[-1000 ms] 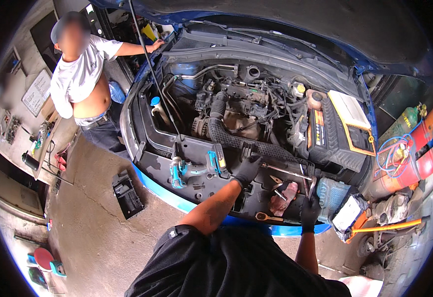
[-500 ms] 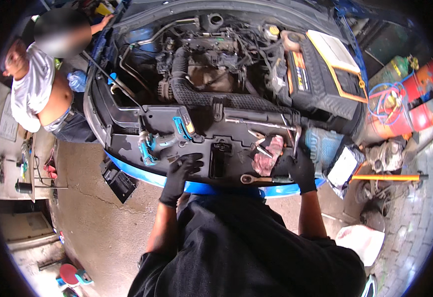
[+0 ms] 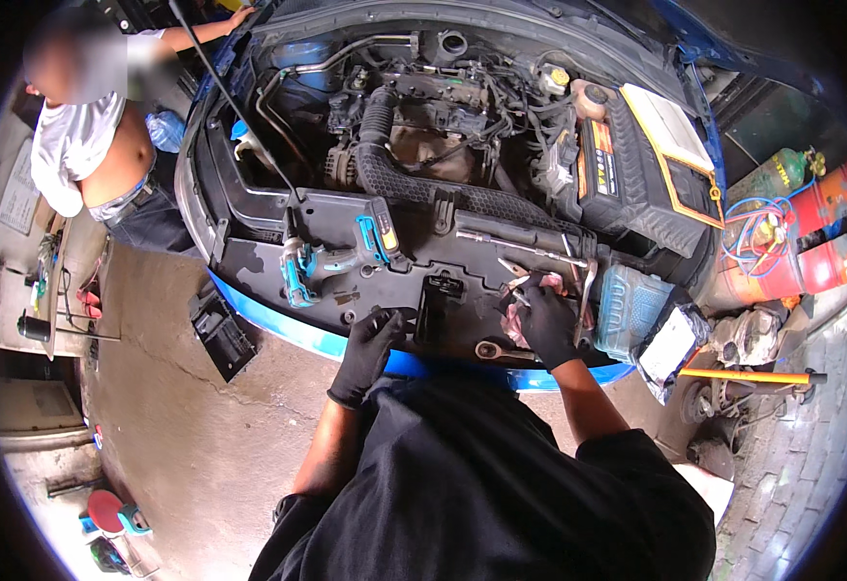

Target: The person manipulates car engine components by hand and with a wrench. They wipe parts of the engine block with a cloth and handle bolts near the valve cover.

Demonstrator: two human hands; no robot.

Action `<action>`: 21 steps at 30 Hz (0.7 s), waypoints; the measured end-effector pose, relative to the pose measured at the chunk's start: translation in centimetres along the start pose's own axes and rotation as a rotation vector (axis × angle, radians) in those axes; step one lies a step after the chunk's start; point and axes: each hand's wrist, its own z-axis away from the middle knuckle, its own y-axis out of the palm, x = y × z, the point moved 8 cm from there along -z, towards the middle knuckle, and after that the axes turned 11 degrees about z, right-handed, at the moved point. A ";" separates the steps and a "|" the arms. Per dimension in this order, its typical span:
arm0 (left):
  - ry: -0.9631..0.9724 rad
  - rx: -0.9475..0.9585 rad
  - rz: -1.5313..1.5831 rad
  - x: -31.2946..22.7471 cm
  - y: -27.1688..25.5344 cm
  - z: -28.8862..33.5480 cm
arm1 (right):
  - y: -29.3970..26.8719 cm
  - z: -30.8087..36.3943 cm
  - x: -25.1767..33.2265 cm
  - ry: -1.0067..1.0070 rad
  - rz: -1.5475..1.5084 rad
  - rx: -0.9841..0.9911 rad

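My left hand (image 3: 370, 356), in a black glove, hovers over the front edge of the engine bay, near a dark rectangular opening (image 3: 440, 308) in the black plastic cover. Its fingers point right, apart, with nothing visible in them. My right hand (image 3: 549, 324), gloved too, is down on a crumpled pink rag (image 3: 514, 327) and hides most of it. Its fingers are bent beside a short silver tool (image 3: 520, 298); what they hold is hidden. Pliers (image 3: 512, 268) lie just beyond. A ratchet (image 3: 491, 351) rests below the rag. A long silver extension bar (image 3: 520, 248) lies farther back.
Two teal cordless tools, a ratchet-type driver (image 3: 370, 242) and an impact driver (image 3: 297, 271), lie on the cover's left. A blue case (image 3: 629, 308) stands at right. A prop rod (image 3: 230, 97) slants over the bay. A person (image 3: 104, 155) stands at left; red cylinders (image 3: 820, 228) stand right.
My right hand has moved left from beside the silver tools onto the pink rag. My left hand has shifted slightly right. The whole view has tilted a little.
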 end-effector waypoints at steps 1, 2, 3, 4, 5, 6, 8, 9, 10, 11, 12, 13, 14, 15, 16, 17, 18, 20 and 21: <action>-0.021 -0.010 0.024 -0.1 -0.2 0.4 | 1.0 0.6 -0.2 -0.027 -0.042 0.057; -0.034 -0.022 0.047 -0.8 -0.2 0.5 | 1.6 0.7 -0.8 -0.059 -0.085 0.106; -0.047 -0.034 0.069 -1.2 -0.4 0.6 | 2.2 1.2 -1.5 -0.059 -0.084 0.161; -0.028 -0.058 0.071 -1.3 -0.9 0.8 | 2.5 1.2 -1.9 -0.066 -0.084 0.213; -0.012 -0.078 0.076 -1.2 -1.4 1.0 | 2.7 1.3 -2.6 -0.072 -0.079 0.265; 0.004 -0.098 0.080 -1.0 -1.8 1.1 | 3.0 1.5 -3.1 -0.088 -0.072 0.278; 0.036 -0.109 0.137 -0.4 -2.7 1.3 | 0.7 0.5 -1.7 -0.103 -0.090 0.289; 0.053 -0.113 0.164 -0.3 -3.1 1.5 | -0.5 0.0 -1.0 -0.107 -0.100 0.293; 0.047 -0.108 0.168 -0.5 -2.7 1.4 | -1.3 0.2 -1.5 -0.097 -0.121 0.232; 0.037 -0.112 0.168 -0.8 -2.5 1.5 | -3.0 -0.2 -0.9 -0.090 -0.150 0.175; 0.027 -0.114 0.168 -0.9 -2.4 1.5 | -4.2 -0.6 -0.7 -0.028 -0.212 0.197; 0.036 -0.137 0.174 -0.8 -2.7 1.5 | -4.2 -0.7 -0.6 -0.010 -0.265 0.204; 0.040 -0.142 0.184 -0.1 -3.1 1.5 | -3.7 -0.7 -1.2 0.023 -0.307 0.206; 0.041 -0.145 0.193 0.5 -3.5 1.5 | -3.0 -0.6 -2.0 0.057 -0.349 0.206; 0.041 -0.139 0.122 -0.5 -3.0 1.7 | -1.8 -0.2 -2.8 0.021 -0.289 0.124; 0.070 -0.125 0.079 -0.4 -3.7 2.0 | -2.1 -0.7 -1.9 -0.036 -0.241 0.053; 0.055 -0.127 0.093 0.2 -3.9 2.0 | -0.8 -0.2 -2.4 0.057 -0.260 0.242; 0.049 -0.146 0.114 0.1 -4.1 2.1 | -0.7 -0.2 -2.8 0.038 -0.443 0.187; 0.040 -0.130 0.110 0.1 -3.7 1.8 | -0.4 0.1 -3.7 0.041 -0.560 0.166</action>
